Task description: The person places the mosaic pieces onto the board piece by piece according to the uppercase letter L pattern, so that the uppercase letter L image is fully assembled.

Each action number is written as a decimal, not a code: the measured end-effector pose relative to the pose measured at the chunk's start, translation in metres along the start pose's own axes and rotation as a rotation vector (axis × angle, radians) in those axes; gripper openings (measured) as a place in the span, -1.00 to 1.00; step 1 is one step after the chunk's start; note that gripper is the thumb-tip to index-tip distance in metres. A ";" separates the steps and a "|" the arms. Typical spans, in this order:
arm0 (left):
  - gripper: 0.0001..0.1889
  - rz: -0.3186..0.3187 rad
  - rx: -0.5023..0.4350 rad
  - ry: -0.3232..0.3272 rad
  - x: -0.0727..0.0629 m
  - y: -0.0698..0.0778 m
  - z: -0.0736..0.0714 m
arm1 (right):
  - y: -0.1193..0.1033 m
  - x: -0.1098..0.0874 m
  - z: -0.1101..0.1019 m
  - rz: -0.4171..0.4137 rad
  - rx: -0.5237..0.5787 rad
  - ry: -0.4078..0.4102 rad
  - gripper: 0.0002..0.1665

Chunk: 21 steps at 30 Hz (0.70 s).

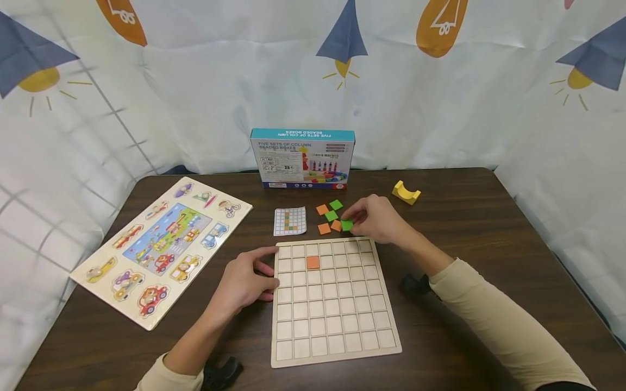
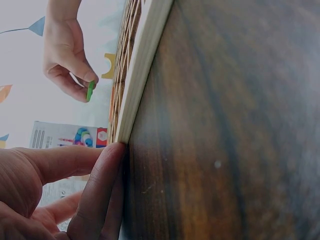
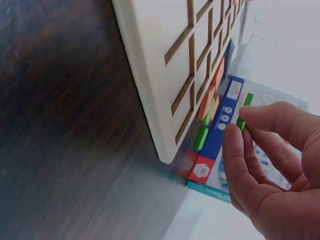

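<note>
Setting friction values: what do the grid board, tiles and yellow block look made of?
Grid board: likely plywood, pale and matte; faint lines run along its edge.
Tiles: painted wood or plastic, unclear; evenly coloured, sides included.
Yellow block: probably painted wood, possibly plastic; smooth, even colour.

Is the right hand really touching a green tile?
Touching: the right wrist view shows the right hand pinching the green tile, with no gap between them.
</note>
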<state>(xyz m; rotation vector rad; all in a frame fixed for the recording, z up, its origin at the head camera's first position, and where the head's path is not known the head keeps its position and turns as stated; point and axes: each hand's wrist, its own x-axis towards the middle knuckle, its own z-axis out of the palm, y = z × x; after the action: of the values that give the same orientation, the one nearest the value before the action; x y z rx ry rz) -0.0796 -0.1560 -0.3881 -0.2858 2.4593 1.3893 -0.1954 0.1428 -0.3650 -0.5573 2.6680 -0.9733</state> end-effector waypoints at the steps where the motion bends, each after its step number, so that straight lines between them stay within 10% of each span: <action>1: -0.23 -0.001 -0.001 0.000 0.000 0.000 0.000 | -0.001 -0.001 0.001 -0.001 0.002 0.001 -0.70; 21: -0.22 0.002 -0.010 -0.006 0.001 0.000 0.000 | -0.013 -0.016 0.008 -0.017 -0.019 0.025 -0.68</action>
<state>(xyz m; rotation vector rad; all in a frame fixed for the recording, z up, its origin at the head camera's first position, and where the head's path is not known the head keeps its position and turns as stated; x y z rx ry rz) -0.0801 -0.1564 -0.3885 -0.2806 2.4496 1.4011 -0.1747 0.1364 -0.3612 -0.5770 2.7009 -0.9671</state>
